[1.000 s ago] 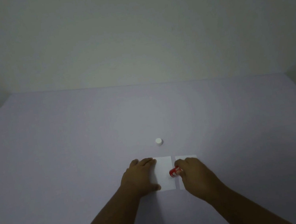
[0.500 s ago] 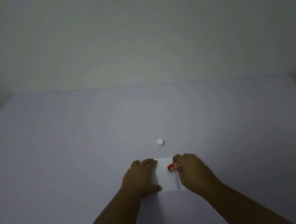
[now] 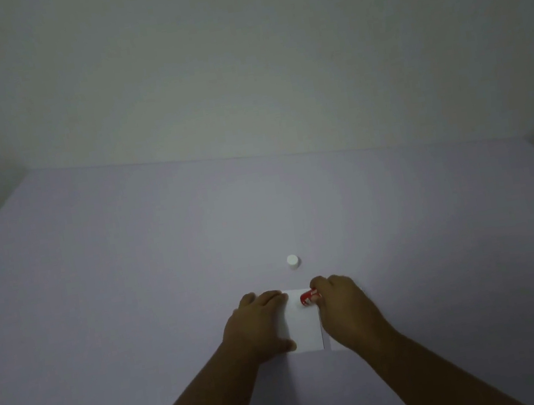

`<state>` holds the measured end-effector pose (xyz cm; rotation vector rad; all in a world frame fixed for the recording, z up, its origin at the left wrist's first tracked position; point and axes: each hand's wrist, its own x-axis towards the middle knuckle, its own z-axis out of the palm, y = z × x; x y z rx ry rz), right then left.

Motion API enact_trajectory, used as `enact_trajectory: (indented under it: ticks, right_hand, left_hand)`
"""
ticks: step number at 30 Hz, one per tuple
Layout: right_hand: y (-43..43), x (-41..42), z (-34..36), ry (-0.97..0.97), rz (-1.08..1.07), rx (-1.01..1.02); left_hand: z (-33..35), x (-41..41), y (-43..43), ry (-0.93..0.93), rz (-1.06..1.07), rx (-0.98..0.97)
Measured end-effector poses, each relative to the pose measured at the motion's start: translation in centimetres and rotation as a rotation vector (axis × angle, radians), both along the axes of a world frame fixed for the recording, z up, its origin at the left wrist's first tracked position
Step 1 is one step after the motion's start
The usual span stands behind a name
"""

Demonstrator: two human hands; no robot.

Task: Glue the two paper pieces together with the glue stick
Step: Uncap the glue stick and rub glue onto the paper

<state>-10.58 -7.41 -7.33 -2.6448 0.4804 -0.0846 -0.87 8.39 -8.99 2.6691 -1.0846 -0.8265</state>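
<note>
view: single head-worn wide-angle camera | faced: forward and down over the worktop (image 3: 133, 291) toward the wall (image 3: 238, 67) | range: close above both hands, left (image 3: 256, 328) and right (image 3: 347, 311), low in frame | overlap: none, one view only

lavender table (image 3: 133, 291), white papers (image 3: 305, 328), cap (image 3: 292, 261)

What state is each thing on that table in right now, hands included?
Glue stick: uncapped, held tilted, tip on the left paper's far end.
Cap: off, standing alone beyond the papers.
Left paper: flat, pinned by the left hand.
Right paper: flat, mostly hidden under the right hand.
Left hand: open, pressing down.
Right hand: closed around the glue stick.
</note>
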Motion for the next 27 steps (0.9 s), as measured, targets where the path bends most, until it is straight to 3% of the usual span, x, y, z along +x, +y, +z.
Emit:
enact_trajectory:
  ticks: [7, 14, 18, 21, 23, 25, 27]
  right_hand:
    - [1.4, -2.8, -0.4, 0.085, 0.057, 0.051]
    - [-0.9, -0.7, 0.6, 0.038, -0.102, 0.049]
    - [-2.3, -0.8, 1.9, -0.03, -0.368, 0.42]
    - [-3.6, -1.4, 2.5, -0.156, -0.688, 1.161]
    - [-4.2, -1.7, 2.8, -0.204, -0.749, 1.479]
    - [-4.6, -1.4, 2.6, -0.197, -0.677, 1.521]
    - [-4.8, -0.6, 2.4, -0.193, -0.572, 1.416]
  left_hand:
    - [0.0, 0.0, 0.0, 0.001, 0.006, -0.006]
    - [0.3, 0.1, 0.0, 0.013, 0.005, 0.004]
    - [0.0, 0.2, 0.1, 0.0, -0.009, 0.007]
    - [-0.1, 0.3, 0.1, 0.004, 0.0, 0.005]
    - [0.0, 0.3, 0.1, 0.012, 0.02, 0.006]
    - [0.0, 0.2, 0.1, 0.015, 0.028, 0.003]
    - [-0.1, 0.2, 0.1, 0.016, 0.031, 0.0]
